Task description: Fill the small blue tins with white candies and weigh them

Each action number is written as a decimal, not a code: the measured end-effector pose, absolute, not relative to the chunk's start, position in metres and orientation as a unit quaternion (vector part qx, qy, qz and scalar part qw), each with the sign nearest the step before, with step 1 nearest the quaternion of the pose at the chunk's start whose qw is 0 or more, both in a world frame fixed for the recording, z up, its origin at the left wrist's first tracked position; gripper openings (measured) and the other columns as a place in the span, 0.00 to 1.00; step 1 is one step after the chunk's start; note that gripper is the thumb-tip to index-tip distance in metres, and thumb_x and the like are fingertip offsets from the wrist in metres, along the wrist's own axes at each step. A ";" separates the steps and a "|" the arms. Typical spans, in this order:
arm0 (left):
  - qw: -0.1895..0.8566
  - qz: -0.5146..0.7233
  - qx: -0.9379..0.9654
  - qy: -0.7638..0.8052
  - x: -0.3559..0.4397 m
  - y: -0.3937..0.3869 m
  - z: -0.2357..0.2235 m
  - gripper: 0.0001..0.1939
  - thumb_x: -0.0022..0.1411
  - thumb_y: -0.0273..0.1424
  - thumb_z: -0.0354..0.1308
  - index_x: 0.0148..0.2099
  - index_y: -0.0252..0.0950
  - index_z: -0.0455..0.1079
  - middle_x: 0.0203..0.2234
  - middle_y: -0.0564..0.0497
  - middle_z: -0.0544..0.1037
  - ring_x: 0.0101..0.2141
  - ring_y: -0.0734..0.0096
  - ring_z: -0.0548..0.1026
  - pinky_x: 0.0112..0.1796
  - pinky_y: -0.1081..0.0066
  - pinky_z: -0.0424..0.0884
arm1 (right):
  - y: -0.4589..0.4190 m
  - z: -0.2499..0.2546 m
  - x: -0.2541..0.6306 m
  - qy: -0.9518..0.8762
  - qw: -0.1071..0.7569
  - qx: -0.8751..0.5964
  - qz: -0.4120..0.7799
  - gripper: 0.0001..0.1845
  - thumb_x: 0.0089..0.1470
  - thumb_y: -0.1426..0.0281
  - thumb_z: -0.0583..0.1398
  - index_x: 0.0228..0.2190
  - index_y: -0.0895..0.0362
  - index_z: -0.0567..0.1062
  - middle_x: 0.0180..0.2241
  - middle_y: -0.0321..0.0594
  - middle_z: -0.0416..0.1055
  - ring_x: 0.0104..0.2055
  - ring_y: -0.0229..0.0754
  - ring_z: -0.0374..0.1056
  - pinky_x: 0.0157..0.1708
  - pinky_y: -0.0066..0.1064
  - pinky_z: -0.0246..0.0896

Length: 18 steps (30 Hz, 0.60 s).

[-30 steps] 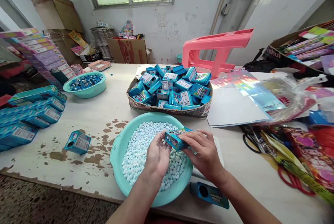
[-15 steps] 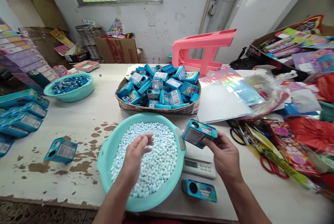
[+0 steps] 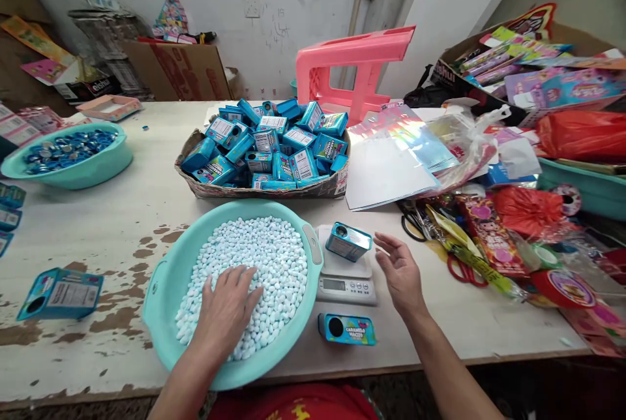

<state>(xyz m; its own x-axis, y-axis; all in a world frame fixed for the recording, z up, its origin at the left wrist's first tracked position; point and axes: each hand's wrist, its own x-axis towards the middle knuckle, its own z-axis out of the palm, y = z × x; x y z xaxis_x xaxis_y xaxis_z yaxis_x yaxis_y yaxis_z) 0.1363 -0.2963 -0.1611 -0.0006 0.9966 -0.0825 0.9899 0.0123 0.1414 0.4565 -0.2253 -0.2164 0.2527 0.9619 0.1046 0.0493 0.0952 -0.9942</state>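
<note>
My left hand (image 3: pixel 227 306) rests on the small pale candies (image 3: pixel 254 244) in a turquoise basin (image 3: pixel 313 276), its fingers spread. To the right, my right hand (image 3: pixel 398 270) is held with fingers apart, just beside a blue tin (image 3: pixel 349 241). That tin stands on the pan of a white kitchen scale (image 3: pixel 347 288), with a dark round opening in its top; no contact with my fingers shows. Another blue tin (image 3: pixel 347 329) with a round hole lies in front of the scale. Left of the basin is one more blue tin (image 3: pixel 63 294).
Behind the basin, a cut-down carton (image 3: pixel 264 192) is heaped with blue tins. A second turquoise basin (image 3: pixel 92 169) at the left holds blue metallic pieces. A pink stool (image 3: pixel 357 48), silvery sheets (image 3: pixel 391 172), red scissors (image 3: pixel 464 273) and candy packets (image 3: pixel 493 237) crowd the right side.
The blue tin in my right hand has been set on the scale and let go. My left hand has come down onto the candies. The view has tilted down and swung right.
</note>
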 end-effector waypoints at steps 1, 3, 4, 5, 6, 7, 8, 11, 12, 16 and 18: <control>0.083 0.019 0.704 0.705 0.136 -0.296 -0.160 0.19 0.66 0.37 0.45 0.55 0.40 0.66 0.54 0.44 0.70 0.55 0.53 0.64 0.55 0.45 0.53 | -0.228 -0.218 0.463 -0.445 0.583 -0.559 0.386 0.25 0.49 0.57 0.64 0.46 0.55 0.69 0.50 0.48 0.68 0.52 0.49 0.66 0.54 0.48 0.59; 0.086 0.015 0.707 0.702 0.135 -0.296 -0.160 0.19 0.66 0.37 0.44 0.55 0.39 0.66 0.54 0.43 0.70 0.54 0.53 0.65 0.54 0.45 0.54 | -0.235 -0.223 0.474 -0.398 0.594 -0.594 0.370 0.23 0.50 0.55 0.63 0.43 0.56 0.70 0.47 0.46 0.70 0.48 0.48 0.68 0.52 0.47 0.61; 0.085 0.013 0.708 0.701 0.135 -0.295 -0.159 0.19 0.66 0.37 0.44 0.55 0.39 0.66 0.54 0.43 0.70 0.54 0.54 0.65 0.54 0.45 0.54 | -0.238 -0.226 0.479 -0.380 0.595 -0.607 0.365 0.22 0.49 0.55 0.63 0.42 0.56 0.71 0.46 0.45 0.71 0.47 0.48 0.69 0.51 0.46 0.62; 0.084 0.009 0.708 0.701 0.135 -0.295 -0.159 0.19 0.66 0.36 0.44 0.55 0.39 0.66 0.54 0.43 0.70 0.54 0.54 0.65 0.54 0.45 0.54 | -0.242 -0.229 0.483 -0.369 0.593 -0.617 0.362 0.22 0.49 0.55 0.64 0.41 0.56 0.71 0.45 0.45 0.72 0.46 0.48 0.69 0.51 0.46 0.63; 0.084 0.005 0.709 0.700 0.135 -0.295 -0.158 0.19 0.66 0.36 0.44 0.55 0.40 0.67 0.54 0.43 0.70 0.54 0.53 0.66 0.54 0.45 0.54 | -0.245 -0.232 0.486 -0.366 0.588 -0.625 0.360 0.23 0.48 0.55 0.64 0.41 0.56 0.72 0.45 0.45 0.72 0.46 0.48 0.69 0.51 0.46 0.63; 0.086 0.000 0.709 0.700 0.136 -0.294 -0.158 0.19 0.66 0.37 0.44 0.55 0.40 0.67 0.54 0.43 0.70 0.54 0.53 0.66 0.54 0.45 0.55 | -0.249 -0.235 0.488 -0.368 0.581 -0.631 0.360 0.23 0.47 0.55 0.65 0.41 0.56 0.72 0.44 0.45 0.72 0.47 0.48 0.69 0.51 0.47 0.62; 0.089 -0.004 0.709 0.700 0.136 -0.294 -0.157 0.19 0.66 0.37 0.44 0.55 0.39 0.67 0.54 0.43 0.70 0.54 0.53 0.65 0.54 0.46 0.55 | -0.252 -0.238 0.489 -0.371 0.573 -0.634 0.362 0.23 0.46 0.56 0.65 0.41 0.56 0.73 0.44 0.45 0.72 0.47 0.49 0.69 0.52 0.47 0.62; 0.094 -0.006 0.711 0.697 0.137 -0.293 -0.157 0.20 0.66 0.37 0.44 0.55 0.40 0.67 0.54 0.43 0.69 0.54 0.53 0.65 0.53 0.48 0.58 | -0.259 -0.241 0.490 -0.379 0.559 -0.636 0.373 0.23 0.45 0.56 0.66 0.40 0.57 0.73 0.43 0.46 0.73 0.47 0.50 0.69 0.53 0.48 0.61; 0.092 -0.003 0.712 0.696 0.137 -0.293 -0.157 0.20 0.65 0.37 0.44 0.55 0.40 0.67 0.54 0.44 0.70 0.54 0.53 0.65 0.53 0.49 0.59 | -0.261 -0.241 0.489 -0.380 0.558 -0.635 0.375 0.23 0.45 0.56 0.66 0.39 0.57 0.73 0.43 0.46 0.73 0.47 0.50 0.69 0.53 0.48 0.61; 0.090 0.004 0.711 0.698 0.136 -0.293 -0.159 0.19 0.65 0.37 0.45 0.54 0.40 0.67 0.53 0.44 0.70 0.54 0.53 0.66 0.51 0.51 0.62 | -0.261 -0.239 0.487 -0.385 0.551 -0.632 0.386 0.22 0.46 0.56 0.66 0.39 0.57 0.73 0.42 0.45 0.73 0.47 0.49 0.68 0.54 0.47 0.60; 0.095 0.001 0.710 0.697 0.135 -0.293 -0.159 0.19 0.66 0.37 0.44 0.55 0.40 0.67 0.54 0.44 0.69 0.54 0.54 0.65 0.51 0.53 0.62 | -0.258 -0.238 0.485 -0.390 0.548 -0.626 0.394 0.21 0.46 0.56 0.66 0.39 0.56 0.73 0.43 0.45 0.73 0.47 0.49 0.68 0.54 0.48 0.59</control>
<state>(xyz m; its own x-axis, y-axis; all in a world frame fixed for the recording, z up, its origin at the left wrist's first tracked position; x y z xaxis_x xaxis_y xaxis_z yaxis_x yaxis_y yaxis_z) 0.1354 -0.2934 -0.1595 0.0270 0.9911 -0.1301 0.9906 -0.0091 0.1366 0.4855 -0.2582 -0.2376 0.3846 0.9207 -0.0655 0.0573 -0.0947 -0.9939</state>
